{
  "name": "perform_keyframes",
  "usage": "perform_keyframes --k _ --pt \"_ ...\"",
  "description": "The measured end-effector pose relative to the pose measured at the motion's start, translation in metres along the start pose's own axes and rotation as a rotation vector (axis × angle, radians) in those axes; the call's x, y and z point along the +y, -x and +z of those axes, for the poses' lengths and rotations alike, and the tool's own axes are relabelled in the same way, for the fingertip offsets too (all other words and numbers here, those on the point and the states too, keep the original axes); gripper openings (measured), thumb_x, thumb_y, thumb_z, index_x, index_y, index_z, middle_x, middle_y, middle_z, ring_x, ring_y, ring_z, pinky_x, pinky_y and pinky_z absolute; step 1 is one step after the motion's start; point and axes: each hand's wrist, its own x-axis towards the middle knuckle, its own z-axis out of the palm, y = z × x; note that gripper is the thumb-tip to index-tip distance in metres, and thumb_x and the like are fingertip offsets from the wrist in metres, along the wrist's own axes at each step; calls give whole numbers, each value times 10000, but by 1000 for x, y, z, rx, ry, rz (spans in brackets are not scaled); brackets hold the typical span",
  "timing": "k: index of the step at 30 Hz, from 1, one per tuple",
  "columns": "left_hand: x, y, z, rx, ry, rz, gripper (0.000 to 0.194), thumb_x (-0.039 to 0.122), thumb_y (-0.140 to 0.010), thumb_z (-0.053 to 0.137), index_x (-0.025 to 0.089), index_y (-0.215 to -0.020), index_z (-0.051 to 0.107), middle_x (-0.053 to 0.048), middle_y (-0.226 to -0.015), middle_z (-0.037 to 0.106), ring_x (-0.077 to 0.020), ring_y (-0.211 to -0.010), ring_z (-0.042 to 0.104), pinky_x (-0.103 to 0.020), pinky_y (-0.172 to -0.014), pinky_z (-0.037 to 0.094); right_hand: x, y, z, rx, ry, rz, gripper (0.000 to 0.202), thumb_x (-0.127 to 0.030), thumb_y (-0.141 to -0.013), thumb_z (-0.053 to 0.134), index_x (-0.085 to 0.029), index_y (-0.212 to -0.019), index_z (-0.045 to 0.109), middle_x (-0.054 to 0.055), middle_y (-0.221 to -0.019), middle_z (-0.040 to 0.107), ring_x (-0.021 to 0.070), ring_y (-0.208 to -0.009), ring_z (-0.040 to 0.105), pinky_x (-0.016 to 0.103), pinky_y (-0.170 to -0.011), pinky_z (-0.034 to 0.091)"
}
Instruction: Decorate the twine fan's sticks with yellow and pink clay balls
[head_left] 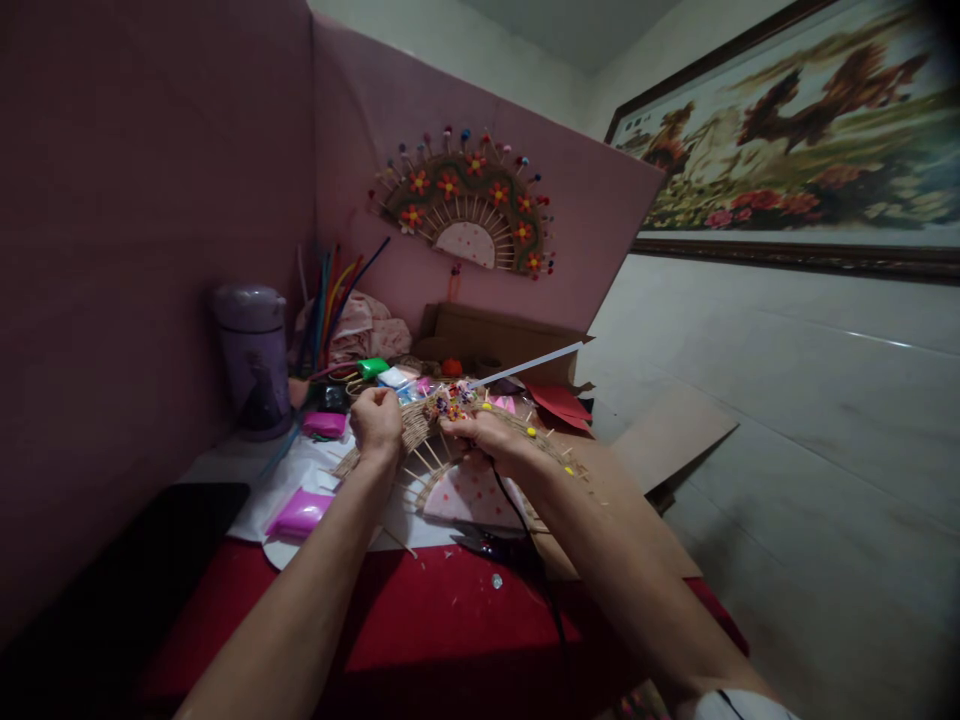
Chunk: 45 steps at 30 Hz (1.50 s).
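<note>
A fan-shaped piece of woven twine and thin sticks [418, 428] lies in front of me, with a pink dotted half-round base [472, 494] at its lower middle. My left hand [377, 422] is closed at the upper left edge of the woven band; what its fingers hold, if anything, is too small to make out. My right hand [484, 436] is closed beside a cluster of small colourful beads or flowers [452, 400] on the band, and its fingertips are partly hidden. A black cord runs down from under my right hand. Yellow dots [531, 432] sit along the band's right side.
Purple bottle [253, 360] and coloured pipe cleaners [330, 305] stand at the back left. Magenta packets [301, 513] lie left. Dark-handled scissors or pliers [491, 545] rest on the red cloth [420, 620]. Cardboard [622, 500] lies right. A finished-looking fan [469, 205] hangs on the pink board.
</note>
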Motion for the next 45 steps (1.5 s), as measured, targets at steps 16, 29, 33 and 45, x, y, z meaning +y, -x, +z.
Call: perform_keyframes --k 16,29,33,45 --pt "-2 -2 1 3 -64 4 201 245 -661 522 158 -758 675 -59 -700 656 -185 -646 594 -291 -620 460 -4 3 4 19 -7 -18 349 -311 -732 661 -223 -529 392 -67 -419 365 46 -332 239 226 -350 110" --pt "-4 -3 1 -3 -49 6 178 233 -648 533 166 -737 672 -56 -684 651 -182 -621 589 -283 -596 457 -2 5 3 -3 -43 -62 361 -375 -669 726 -225 -573 412 -75 -429 366 44 -349 250 221 -359 117" --pt "-3 -2 1 -3 -59 6 178 229 -647 531 169 -734 673 -52 -670 648 -184 -618 589 -286 -597 458 -2 6 4 -25 -60 -61 355 -389 -654 726 -216 -630 417 -96 -427 367 28 -314 224 208 -338 92" --pt "-1 -1 0 -3 -79 0 203 229 -654 526 166 -768 682 -57 -703 664 -189 -657 603 -295 -636 472 -5 13 -2 -52 -211 -146 428 -424 -623 735 -210 -669 367 -119 -451 352 10 -333 212 182 -342 87"
